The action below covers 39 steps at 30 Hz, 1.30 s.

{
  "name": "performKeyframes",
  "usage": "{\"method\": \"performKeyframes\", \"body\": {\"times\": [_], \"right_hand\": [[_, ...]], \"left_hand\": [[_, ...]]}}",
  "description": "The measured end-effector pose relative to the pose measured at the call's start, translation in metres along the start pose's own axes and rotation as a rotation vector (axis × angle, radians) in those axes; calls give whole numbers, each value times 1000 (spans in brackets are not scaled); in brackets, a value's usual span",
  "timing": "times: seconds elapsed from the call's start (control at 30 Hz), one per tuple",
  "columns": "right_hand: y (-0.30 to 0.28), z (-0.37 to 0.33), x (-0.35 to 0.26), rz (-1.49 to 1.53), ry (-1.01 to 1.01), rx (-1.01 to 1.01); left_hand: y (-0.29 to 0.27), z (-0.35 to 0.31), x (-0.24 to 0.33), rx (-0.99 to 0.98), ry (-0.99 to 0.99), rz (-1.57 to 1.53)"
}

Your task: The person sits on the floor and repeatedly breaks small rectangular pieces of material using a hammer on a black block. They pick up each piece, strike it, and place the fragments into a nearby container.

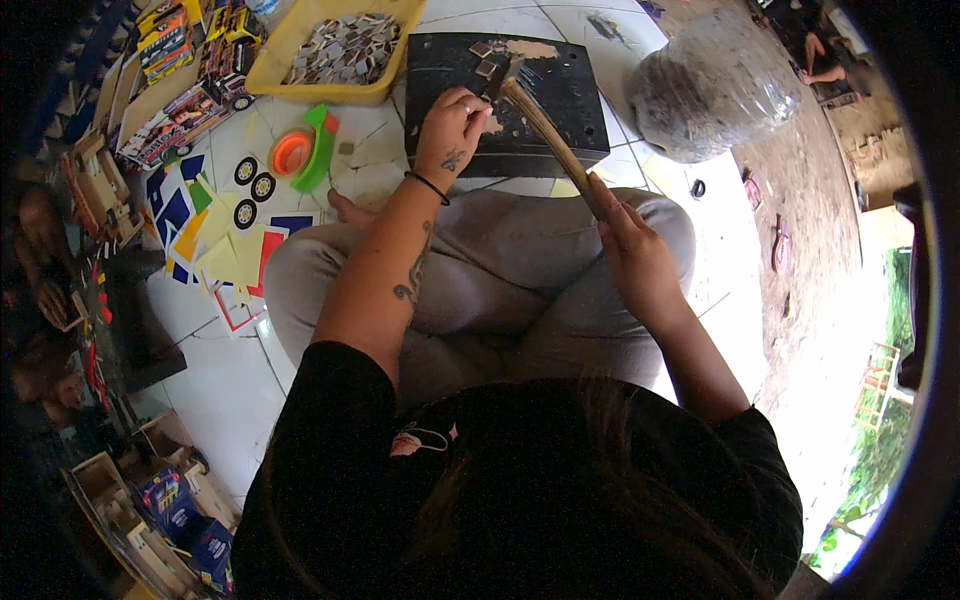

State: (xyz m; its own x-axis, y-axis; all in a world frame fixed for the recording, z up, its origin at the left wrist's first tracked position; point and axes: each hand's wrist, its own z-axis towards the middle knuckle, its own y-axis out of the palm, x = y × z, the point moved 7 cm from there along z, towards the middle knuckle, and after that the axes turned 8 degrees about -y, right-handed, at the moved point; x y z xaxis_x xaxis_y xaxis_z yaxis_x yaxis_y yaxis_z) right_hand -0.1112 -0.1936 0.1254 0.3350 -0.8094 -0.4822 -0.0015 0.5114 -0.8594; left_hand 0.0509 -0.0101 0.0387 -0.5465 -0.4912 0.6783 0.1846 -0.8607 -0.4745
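Right hand (632, 245), right of centre: grip closed around a tan wooden-handled tool (555, 140), upper end over the black rectangular block (575, 105), upper centre. Left hand (452, 130), upper centre: grip pinched on a slim dark blade-like piece (497, 80), partly hidden.

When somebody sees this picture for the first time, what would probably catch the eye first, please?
Probably the wooden handle in the right hand, slanting over the black block at top centre, where the left hand is too. Next may come the yellow tray of many small squarish pieces, left of the block, and the big grey plastic-looking bundle, right of the block.
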Motion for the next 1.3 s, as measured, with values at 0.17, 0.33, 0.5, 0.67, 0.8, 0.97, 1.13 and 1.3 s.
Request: {"method": "performKeyframes", "body": {"times": [0.17, 0.33, 0.5, 0.67, 0.8, 0.97, 1.13, 1.3], "right_hand": [[-3, -2, 0, 37, 5, 66], [-1, 0, 2, 11, 21, 49], [8, 0, 5, 28, 35, -25], [12, 0, 7, -18, 19, -76], [1, 0, 6, 88, -4, 82], [7, 2, 18, 103, 91, -79], [-34, 45, 76, -33, 119, 174], [-22, 104, 170, -314, 111, 21]], "left_hand": [[1, -1, -3, -3, -21, 2], [-2, 0, -1, 12, -10, 1], [-1, -1, -4, -21, -91, -37], [-1, -1, -5, -5, -65, -34], [-1, -1, -5, -1, -66, -19], [-2, -2, -6, -20, -96, -1], [-4, -3, -1, -5, -73, 45], [-30, 12, -17, 116, -169, 45]]}}
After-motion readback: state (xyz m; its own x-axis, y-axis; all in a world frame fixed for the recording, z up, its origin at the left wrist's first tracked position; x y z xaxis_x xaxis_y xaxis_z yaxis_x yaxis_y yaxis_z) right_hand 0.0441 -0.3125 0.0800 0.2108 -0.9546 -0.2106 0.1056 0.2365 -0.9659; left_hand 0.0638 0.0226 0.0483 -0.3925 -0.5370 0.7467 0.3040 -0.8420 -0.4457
